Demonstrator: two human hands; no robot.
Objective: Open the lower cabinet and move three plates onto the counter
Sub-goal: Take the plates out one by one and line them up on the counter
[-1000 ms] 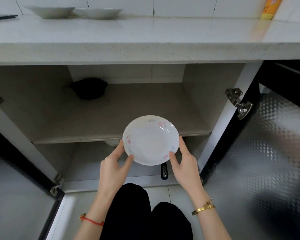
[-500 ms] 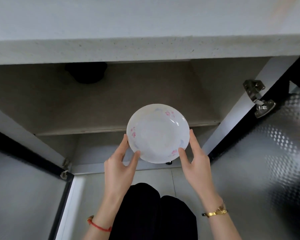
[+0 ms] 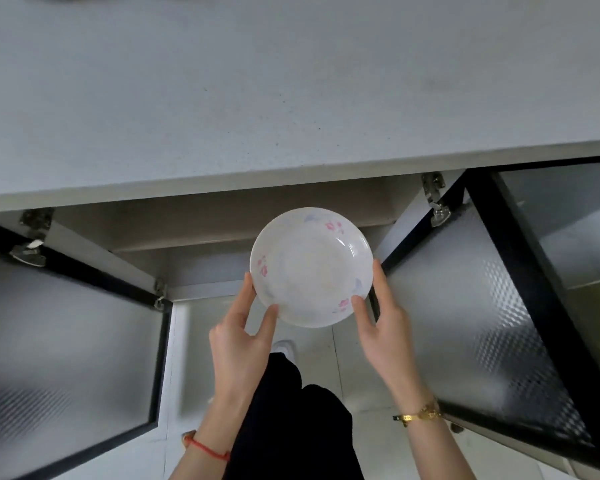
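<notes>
While my left grip (image 3: 239,341) and right grip (image 3: 383,327) clamped the plate (image 3: 310,268) by its rim, the bench (image 3: 291,98) lay just beyond.

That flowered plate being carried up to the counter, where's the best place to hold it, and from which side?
By the rim, from both sides, as now: the left hand and right hand pinch opposite near edges of the plate, thumbs on top, fingers underneath. It is shallow and round with no handle, so a two-sided rim grip probably keeps it level.
</notes>
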